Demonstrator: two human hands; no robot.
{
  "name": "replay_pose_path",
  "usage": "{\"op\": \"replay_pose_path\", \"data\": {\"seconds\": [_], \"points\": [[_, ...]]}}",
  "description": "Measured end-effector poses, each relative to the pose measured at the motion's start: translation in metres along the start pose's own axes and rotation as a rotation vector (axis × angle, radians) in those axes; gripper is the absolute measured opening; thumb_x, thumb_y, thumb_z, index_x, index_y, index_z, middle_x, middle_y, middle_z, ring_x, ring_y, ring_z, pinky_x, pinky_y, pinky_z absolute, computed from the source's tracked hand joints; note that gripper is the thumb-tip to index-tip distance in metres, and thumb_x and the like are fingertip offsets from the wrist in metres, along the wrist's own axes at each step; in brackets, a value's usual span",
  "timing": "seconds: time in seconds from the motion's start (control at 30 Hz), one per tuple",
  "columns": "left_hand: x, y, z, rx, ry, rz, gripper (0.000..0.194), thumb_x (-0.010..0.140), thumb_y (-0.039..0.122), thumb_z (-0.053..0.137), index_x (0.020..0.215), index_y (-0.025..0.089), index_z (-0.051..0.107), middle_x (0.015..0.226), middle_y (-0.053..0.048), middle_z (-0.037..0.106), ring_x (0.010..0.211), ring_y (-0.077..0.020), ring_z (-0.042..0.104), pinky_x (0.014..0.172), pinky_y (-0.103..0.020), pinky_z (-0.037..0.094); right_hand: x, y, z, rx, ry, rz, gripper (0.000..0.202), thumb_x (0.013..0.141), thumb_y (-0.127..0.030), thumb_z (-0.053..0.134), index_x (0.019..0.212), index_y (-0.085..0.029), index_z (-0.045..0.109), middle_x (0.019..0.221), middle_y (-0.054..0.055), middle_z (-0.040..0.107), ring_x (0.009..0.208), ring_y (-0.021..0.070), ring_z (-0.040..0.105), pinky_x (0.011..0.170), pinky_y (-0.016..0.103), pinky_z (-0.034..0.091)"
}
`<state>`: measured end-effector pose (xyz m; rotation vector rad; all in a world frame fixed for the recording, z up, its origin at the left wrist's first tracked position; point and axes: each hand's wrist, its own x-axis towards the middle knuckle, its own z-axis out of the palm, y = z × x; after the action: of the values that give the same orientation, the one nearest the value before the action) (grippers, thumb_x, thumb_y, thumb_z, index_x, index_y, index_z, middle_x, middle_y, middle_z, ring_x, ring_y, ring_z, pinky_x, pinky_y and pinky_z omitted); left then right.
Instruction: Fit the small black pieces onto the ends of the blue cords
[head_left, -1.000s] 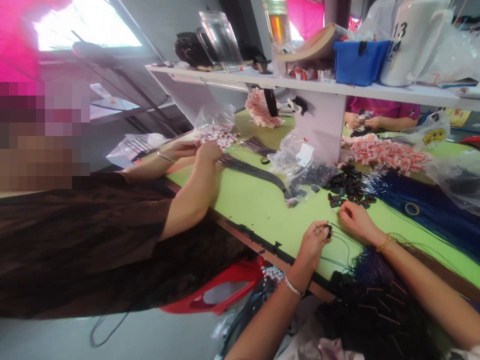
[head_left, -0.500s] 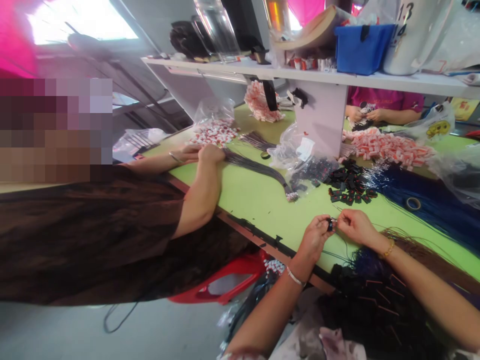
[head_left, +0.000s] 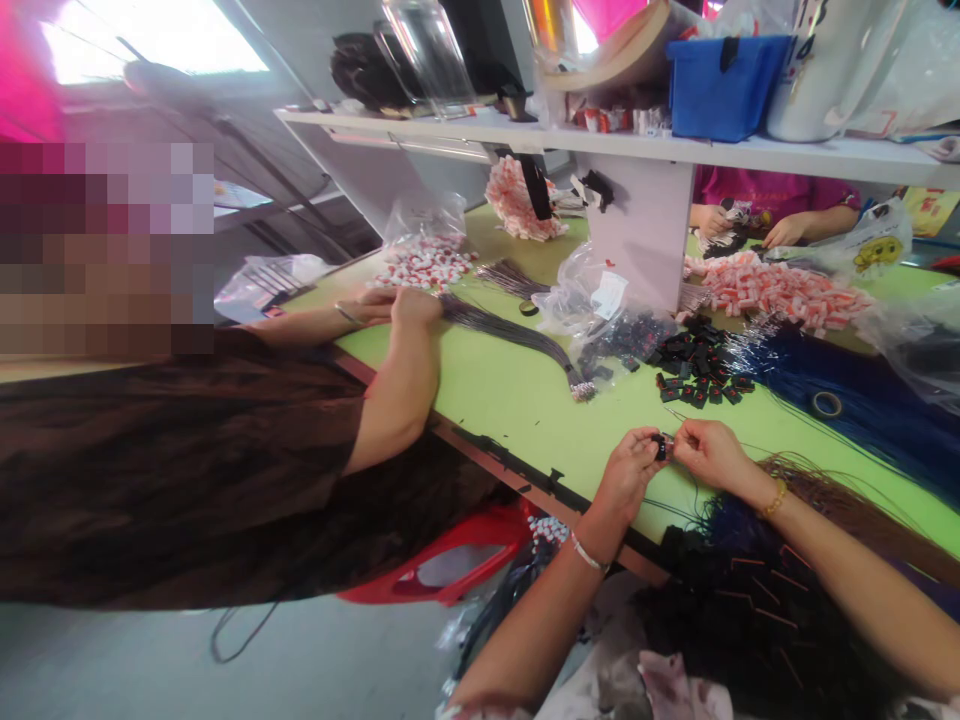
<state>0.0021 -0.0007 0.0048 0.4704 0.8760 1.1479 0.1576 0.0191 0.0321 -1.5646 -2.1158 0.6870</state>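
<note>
Co-worker in dark brown (head_left: 187, 480) leans in at the left, hands at a bundle of dark wires (head_left: 517, 335) on the green bench (head_left: 495, 375), beside heaped red-and-white pieces (head_left: 431, 265). A clear plastic bag (head_left: 566, 300) sits mid-bench against an upright panel (head_left: 645, 235), which blocks part of the view behind. Nearer, the left hand (head_left: 628, 472) grips a small black connector (head_left: 661, 447) between its fingertips, just above the front edge. Touching its right side, the right hand (head_left: 706, 452) is pinched closed on a thin wire (head_left: 675, 412). Loose black connectors (head_left: 697, 370) lie beyond; blue wires (head_left: 847, 400) stretch rightward under a tape roll (head_left: 826, 404). A second earlier, the right hand was apart from the left, by those loose connectors; now they meet.
</note>
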Motion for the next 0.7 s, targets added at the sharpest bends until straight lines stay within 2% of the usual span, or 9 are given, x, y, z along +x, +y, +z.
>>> {"op": "replay_pose_path", "data": {"seconds": [0.27,0.37,0.5,0.7], "points": [[-0.002,-0.001,0.002,0.036,0.012,0.009,0.037,0.055,0.023,0.081,0.085,0.015,0.059,0.079,-0.002,0.063,0.072,-0.0116,0.059,0.073,-0.026,0.047,0.001,0.01,0.009,0.162,-0.045,-0.033,0.018,0.078,-0.025,0.048,0.064,-0.017,0.055,0.056,-0.003,0.054,0.05,0.0091,0.042,0.049,0.02,0.028],[-0.001,-0.001,0.002,0.069,0.003,0.01,0.037,0.055,0.023,0.081,0.084,0.014,0.061,0.075,-0.002,0.062,0.067,-0.0101,0.057,0.067,-0.024,0.046,0.0,0.006,0.005,0.118,-0.038,-0.087,0.016,0.078,-0.021,0.048,0.064,-0.017,0.055,0.057,-0.002,0.054,0.052,0.0093,0.043,0.051,0.02,0.029],[-0.002,0.001,0.002,0.055,-0.005,-0.018,0.037,0.055,0.025,0.082,0.084,0.014,0.061,0.072,-0.002,0.062,0.067,-0.0111,0.058,0.07,-0.027,0.047,-0.001,0.002,-0.001,0.107,-0.045,-0.143,0.016,0.08,-0.021,0.047,0.067,-0.017,0.055,0.062,-0.001,0.056,0.056,0.0101,0.045,0.054,0.021,0.031],[0.002,-0.002,0.001,0.085,0.013,0.015,0.035,0.054,0.024,0.082,0.081,0.013,0.061,0.07,-0.001,0.061,0.063,-0.01,0.056,0.066,-0.025,0.045,-0.002,-0.001,0.002,0.117,-0.061,-0.095,0.015,0.076,-0.019,0.049,0.061,-0.017,0.052,0.054,-0.003,0.048,0.051,0.0092,0.039,0.051,0.021,0.028]]}}
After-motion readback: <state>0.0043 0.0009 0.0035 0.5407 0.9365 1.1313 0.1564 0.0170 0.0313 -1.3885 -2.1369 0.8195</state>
